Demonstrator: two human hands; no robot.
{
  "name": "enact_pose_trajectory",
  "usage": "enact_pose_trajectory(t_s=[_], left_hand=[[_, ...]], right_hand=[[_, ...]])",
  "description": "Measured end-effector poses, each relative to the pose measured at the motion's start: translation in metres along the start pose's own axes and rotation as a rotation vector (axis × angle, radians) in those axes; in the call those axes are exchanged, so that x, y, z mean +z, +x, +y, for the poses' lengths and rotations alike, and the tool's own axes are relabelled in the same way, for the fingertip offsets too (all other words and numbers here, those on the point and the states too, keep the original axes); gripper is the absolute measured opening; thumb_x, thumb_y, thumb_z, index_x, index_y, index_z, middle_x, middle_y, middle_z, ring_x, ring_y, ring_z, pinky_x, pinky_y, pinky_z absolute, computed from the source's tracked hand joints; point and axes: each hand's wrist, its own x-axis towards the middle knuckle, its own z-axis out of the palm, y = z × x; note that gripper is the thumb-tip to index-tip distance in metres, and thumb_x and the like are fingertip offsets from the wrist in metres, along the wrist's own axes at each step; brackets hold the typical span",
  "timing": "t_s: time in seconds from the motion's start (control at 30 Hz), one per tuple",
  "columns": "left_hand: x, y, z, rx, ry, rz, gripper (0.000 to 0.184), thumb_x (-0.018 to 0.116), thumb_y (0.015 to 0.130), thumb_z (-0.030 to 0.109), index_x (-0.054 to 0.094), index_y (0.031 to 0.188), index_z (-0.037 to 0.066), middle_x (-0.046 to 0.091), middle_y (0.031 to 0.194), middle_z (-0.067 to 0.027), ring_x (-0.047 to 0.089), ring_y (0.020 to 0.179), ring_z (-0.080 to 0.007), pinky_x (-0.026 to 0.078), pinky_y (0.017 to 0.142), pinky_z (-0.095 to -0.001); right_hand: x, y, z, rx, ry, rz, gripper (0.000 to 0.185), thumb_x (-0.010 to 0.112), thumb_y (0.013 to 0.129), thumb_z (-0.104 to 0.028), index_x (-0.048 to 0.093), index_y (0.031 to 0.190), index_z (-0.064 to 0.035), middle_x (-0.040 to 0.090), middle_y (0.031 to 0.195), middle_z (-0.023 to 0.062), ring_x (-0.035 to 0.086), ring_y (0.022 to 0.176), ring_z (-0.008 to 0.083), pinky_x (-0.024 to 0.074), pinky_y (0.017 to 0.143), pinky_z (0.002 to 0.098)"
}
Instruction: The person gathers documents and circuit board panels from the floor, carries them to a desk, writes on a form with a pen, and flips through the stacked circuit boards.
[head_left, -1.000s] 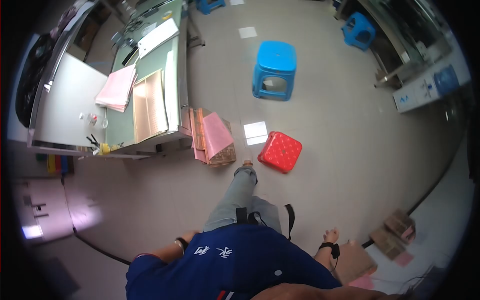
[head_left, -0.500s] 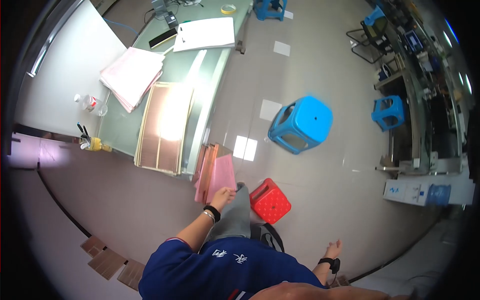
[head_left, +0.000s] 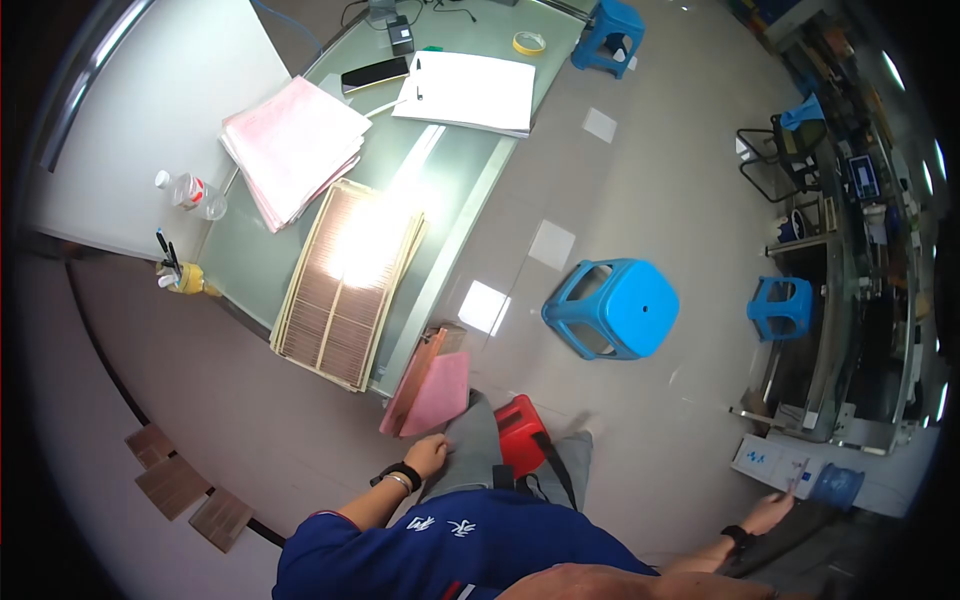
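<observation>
My left hand [head_left: 428, 456] hangs beside my grey-trousered thigh, fingers loosely curled, with nothing visible in it. Just beyond it, pink sheets [head_left: 440, 395] and brown boards [head_left: 413, 383] stand upright against the table's end; the hand is apart from them. Out to the right, my right hand [head_left: 768, 514] is stretched away from my body in front of the water dispenser [head_left: 765, 460]. Its fingers reach forward, and a thin shape at the tips looks like an extended finger. Whether it touches the dispenser I cannot tell.
A glass-topped table [head_left: 455, 250] carries striped panels [head_left: 335, 290], pink-white sheets [head_left: 295, 145], an open notebook [head_left: 480, 95], a phone [head_left: 375, 75] and tape [head_left: 529, 43]. A blue stool [head_left: 640, 310] and a red stool [head_left: 520, 435] stand on the floor. Shelving [head_left: 880, 280] lines the right side.
The view has shifted, and the table and stools sit lower in it. My left hand has drawn back from the pink sheets. My right hand has moved outward, in front of the dispenser.
</observation>
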Motion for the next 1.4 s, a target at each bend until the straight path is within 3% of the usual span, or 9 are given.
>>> enact_pose_trajectory(t_s=[0.1, 0.17, 0.3, 0.77, 0.83, 0.97, 1.27, 1.33, 1.4], left_hand=[[0.031, -0.001, -0.005, 0.034, 0.02, 0.01, 0.02, 0.046, 0.08, 0.014, 0.062, 0.091, 0.006, 0.06, 0.09, -0.0179, 0.056, 0.089, -0.0329, 0.044, 0.08, -0.0389], [0.039, 0.004, 0.015, -0.027, -0.027, 0.054, 0.021, 0.046, 0.08, 0.014, 0.062, 0.091, 0.006, 0.06, 0.09, -0.0182, 0.056, 0.09, -0.0335, 0.044, 0.08, -0.0392], [0.06, 0.022, 0.051, -0.064, -0.116, 0.187, 0.021, 0.046, 0.081, 0.014, 0.062, 0.091, 0.006, 0.06, 0.091, -0.0185, 0.056, 0.089, -0.0335, 0.044, 0.08, -0.0392], [0.173, 0.009, 0.16, -0.144, -0.116, 0.387, 0.021, 0.046, 0.08, 0.012, 0.061, 0.092, 0.002, 0.061, 0.092, -0.0186, 0.057, 0.09, -0.0324, 0.044, 0.081, -0.038], [0.178, -0.007, 0.156, -0.326, -0.242, 0.444, 0.021, 0.046, 0.081, 0.011, 0.06, 0.093, 0.002, 0.061, 0.092, -0.0185, 0.057, 0.09, -0.0323, 0.044, 0.081, -0.0373], [0.166, -0.01, 0.155, -0.401, -0.279, 0.557, 0.02, 0.046, 0.082, 0.01, 0.06, 0.094, 0.003, 0.06, 0.092, -0.018, 0.057, 0.09, -0.0323, 0.044, 0.08, -0.0362], [0.02, 0.091, 0.164, -0.039, -0.295, 0.891, 0.018, 0.045, 0.082, 0.006, 0.06, 0.092, 0.002, 0.06, 0.09, -0.0173, 0.058, 0.085, -0.0313, 0.045, 0.076, -0.0348], [-0.015, 0.112, 0.168, -0.005, -0.447, 1.026, 0.019, 0.045, 0.082, 0.003, 0.059, 0.095, 0.0, 0.061, 0.087, -0.0118, 0.058, 0.082, -0.0197, 0.045, 0.075, -0.0283], [-0.041, 0.127, 0.169, 0.038, -0.496, 1.083, 0.019, 0.044, 0.083, 0.002, 0.058, 0.095, 0.0, 0.06, 0.087, -0.0103, 0.057, 0.081, -0.0174, 0.045, 0.074, -0.0271]], right_hand=[[-0.005, 0.074, -0.023, -0.094, 0.146, 0.106, 0.033, 0.044, 0.084, -0.004, 0.051, 0.117, -0.0019, 0.054, 0.113, 0.0165, 0.053, 0.102, 0.0292, 0.0405, 0.087, 0.0324], [0.009, 0.115, -0.043, -0.002, 0.657, -0.059, 0.037, 0.041, 0.084, 0.0, 0.048, 0.12, -0.0023, 0.052, 0.117, 0.0159, 0.052, 0.105, 0.0271, 0.0412, 0.088, 0.0335], [0.039, 0.175, -0.102, -0.279, 0.481, -0.077, 0.038, 0.041, 0.084, 0.001, 0.048, 0.121, -0.0063, 0.053, 0.116, 0.0143, 0.052, 0.106, 0.0257, 0.0405, 0.089, 0.0331], [0.167, 0.332, -0.242, -0.693, 0.454, -0.191, 0.024, 0.044, 0.088, -0.012, 0.056, 0.109, -0.0067, 0.059, 0.101, 0.0148, 0.057, 0.09, 0.0317, 0.0454, 0.075, 0.0365], [0.174, 0.349, -0.259, -0.7, 0.525, -0.171, 0.024, 0.045, 0.088, -0.013, 0.056, 0.109, -0.0059, 0.059, 0.102, 0.0158, 0.057, 0.091, 0.032, 0.0455, 0.076, 0.0358], [0.19, 0.337, -0.32, -0.731, 0.597, -0.258, 0.023, 0.047, 0.088, -0.013, 0.057, 0.107, -0.0044, 0.059, 0.1, 0.0179, 0.057, 0.091, 0.0335, 0.046, 0.076, 0.0346], [0.126, 0.202, -0.545, -1.183, 0.776, -0.439, 0.023, 0.048, 0.085, -0.01, 0.057, 0.106, -0.0058, 0.06, 0.096, 0.0161, 0.058, 0.087, 0.0317, 0.0463, 0.076, 0.0349], [0.107, 0.164, -0.59, -1.216, 0.869, -0.507, 0.023, 0.049, 0.084, -0.01, 0.057, 0.106, -0.0077, 0.061, 0.096, 0.0146, 0.058, 0.087, 0.0305, 0.0464, 0.075, 0.0345], [0.096, 0.132, -0.625, -1.261, 0.981, -0.561, 0.024, 0.05, 0.084, -0.009, 0.057, 0.106, -0.0081, 0.061, 0.097, 0.0138, 0.059, 0.086, 0.03, 0.0467, 0.074, 0.0342]])
